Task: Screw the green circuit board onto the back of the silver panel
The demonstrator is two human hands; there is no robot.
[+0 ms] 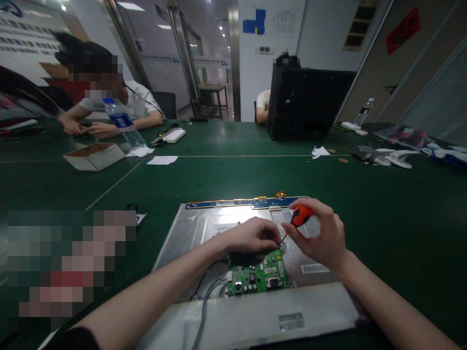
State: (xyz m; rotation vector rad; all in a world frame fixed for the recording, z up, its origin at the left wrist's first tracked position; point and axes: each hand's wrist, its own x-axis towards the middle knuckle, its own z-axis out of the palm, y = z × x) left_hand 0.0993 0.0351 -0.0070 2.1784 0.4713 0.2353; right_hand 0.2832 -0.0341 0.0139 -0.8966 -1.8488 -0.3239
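A bare metal display panel (197,228) lies on the table in front of me, with a green circuit board (260,274) on its back. My right hand (324,233) grips a small screwdriver (302,215) by its red and black handle. The shaft slants down to the board's upper right corner, where the tip meets a screw spot. Beside that tip, my left hand (255,234) rests over the board's upper edge, fingers curled and pinched together. What they pinch, if anything, is too small to make out. Grey cables (209,296) run from the board's left side.
A blue circuit strip (233,204) lines the panel's far edge. Across the green table (219,175) are an open box (94,157), a tilted water bottle (124,124), paper scraps (162,160) and a large black monitor (310,104). Two people sit at the far side.
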